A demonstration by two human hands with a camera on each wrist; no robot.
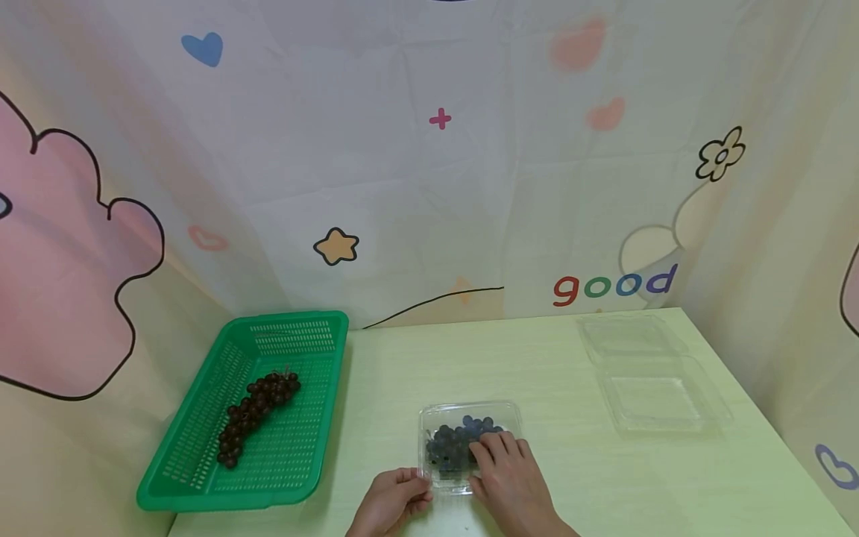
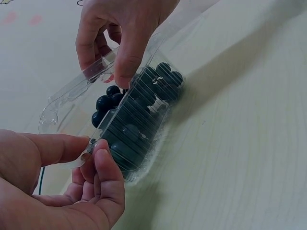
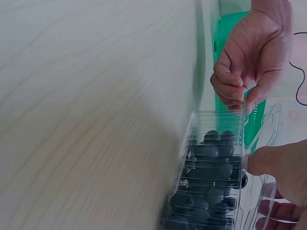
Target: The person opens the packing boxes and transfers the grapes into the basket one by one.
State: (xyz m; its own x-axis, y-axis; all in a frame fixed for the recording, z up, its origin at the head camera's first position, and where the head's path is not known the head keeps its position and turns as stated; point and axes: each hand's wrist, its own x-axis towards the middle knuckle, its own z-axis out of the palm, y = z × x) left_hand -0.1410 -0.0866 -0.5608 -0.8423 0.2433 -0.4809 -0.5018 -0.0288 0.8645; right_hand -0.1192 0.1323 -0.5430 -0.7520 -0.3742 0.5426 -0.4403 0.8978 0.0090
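Note:
A clear plastic clamshell box [image 1: 470, 406] with dark grapes [image 1: 452, 446] inside stands on the table before me. Its lid [image 3: 271, 125] slants up from the rim in the right wrist view. My left hand [image 1: 392, 498] pinches the box's near left corner between thumb and forefinger, also seen in the left wrist view [image 2: 62, 187]. My right hand [image 1: 513, 481] holds the box at its near right side, thumb [image 2: 128, 62] at the front rim and fingers bent over the lid. Part of the grapes is hidden behind that hand.
A green plastic basket [image 1: 329, 418] with a bunch of dark reddish grapes [image 1: 251, 418] stands at the left. At the right back lies another clear clamshell box [image 1: 661, 395], spread flat. A printed curtain [image 1: 416, 186] hangs behind the pale table [image 1: 557, 373].

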